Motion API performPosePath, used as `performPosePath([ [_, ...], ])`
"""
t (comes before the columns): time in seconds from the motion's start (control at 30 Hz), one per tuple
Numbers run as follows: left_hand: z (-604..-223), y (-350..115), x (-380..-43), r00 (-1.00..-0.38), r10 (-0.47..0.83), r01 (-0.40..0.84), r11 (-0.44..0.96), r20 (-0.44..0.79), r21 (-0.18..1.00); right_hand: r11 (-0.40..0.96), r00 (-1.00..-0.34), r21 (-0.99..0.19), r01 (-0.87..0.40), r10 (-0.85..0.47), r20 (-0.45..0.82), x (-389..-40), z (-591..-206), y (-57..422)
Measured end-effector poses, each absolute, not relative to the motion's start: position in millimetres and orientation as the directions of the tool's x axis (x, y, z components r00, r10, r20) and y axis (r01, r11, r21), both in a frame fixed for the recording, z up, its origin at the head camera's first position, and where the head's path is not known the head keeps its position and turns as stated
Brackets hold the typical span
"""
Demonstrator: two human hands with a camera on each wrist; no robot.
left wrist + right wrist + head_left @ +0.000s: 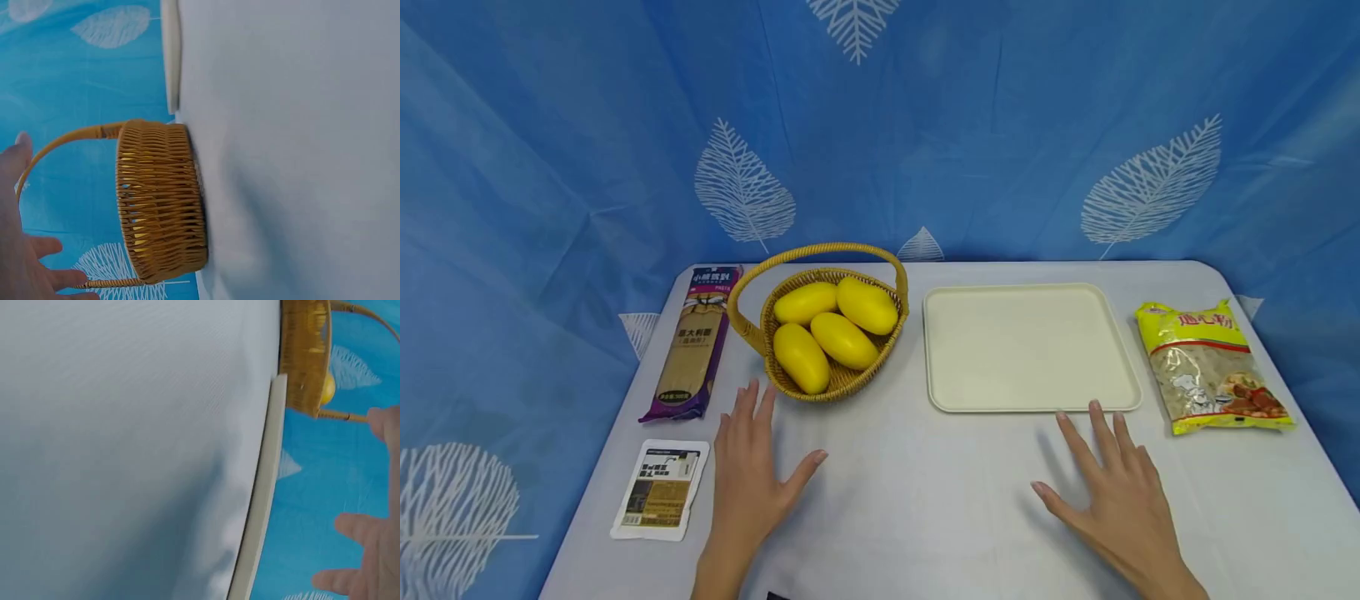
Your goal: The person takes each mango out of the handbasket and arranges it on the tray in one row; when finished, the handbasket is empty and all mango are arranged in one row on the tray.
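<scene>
Left hand [748, 479] and right hand [1116, 500]: fingers spread wide, nothing held. Near the left hand: a woven basket [159, 200] containing four smooth, oval yellow fruits [845, 341], and a flat pouch [661, 490], fine print illegible. Near the right hand: a cream rectangular tray [1030, 346], corners rounded. Outer bench [917, 508] positions: left, a long packet [696, 346] marked "PASTA" and "意大利面"; right, a plastic bag [1213, 367] marked "通心粉".

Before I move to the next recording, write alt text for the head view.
A person's left hand and right hand, fingers spread, hover empty above a white table. Beyond them, a wicker basket of four yellow fruits stands left of a cream tray; a pasta pack and white pouch lie far left, a yellow food bag far right.
</scene>
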State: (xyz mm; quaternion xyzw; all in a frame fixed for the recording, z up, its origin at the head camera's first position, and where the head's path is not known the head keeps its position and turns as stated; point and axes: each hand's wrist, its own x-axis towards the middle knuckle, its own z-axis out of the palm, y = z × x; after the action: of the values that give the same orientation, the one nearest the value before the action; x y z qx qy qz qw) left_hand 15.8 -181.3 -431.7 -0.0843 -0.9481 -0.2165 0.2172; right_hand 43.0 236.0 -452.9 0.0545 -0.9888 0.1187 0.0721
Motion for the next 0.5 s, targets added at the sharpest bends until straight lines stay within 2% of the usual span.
performPosePath([
  [0.1,-430.0,-181.7,5.9,-0.883,0.022,0.265,0.848,0.468,0.459,0.945,-0.962,-0.255,-0.206,-0.147,0.231,37.5,-451.3,224.8],
  [0.2,-430.9,-181.5,-4.5,-0.902,-0.030,0.239,0.797,0.432,0.555,0.920,-0.936,-0.277,-0.277,-0.193,0.295,29.6,-449.2,210.1],
  [0.33,-437.3,-179.9,-19.1,-0.944,-0.130,0.132,0.693,0.303,0.709,0.882,-0.899,-0.302,-0.362,-0.244,0.364,16.9,-445.8,189.3],
  [0.5,-449.6,-176.8,-35.7,-0.966,-0.208,0.036,0.476,0.152,0.879,0.839,-0.874,-0.321,-0.439,-0.315,0.370,4.8,-437.2,163.9],
])
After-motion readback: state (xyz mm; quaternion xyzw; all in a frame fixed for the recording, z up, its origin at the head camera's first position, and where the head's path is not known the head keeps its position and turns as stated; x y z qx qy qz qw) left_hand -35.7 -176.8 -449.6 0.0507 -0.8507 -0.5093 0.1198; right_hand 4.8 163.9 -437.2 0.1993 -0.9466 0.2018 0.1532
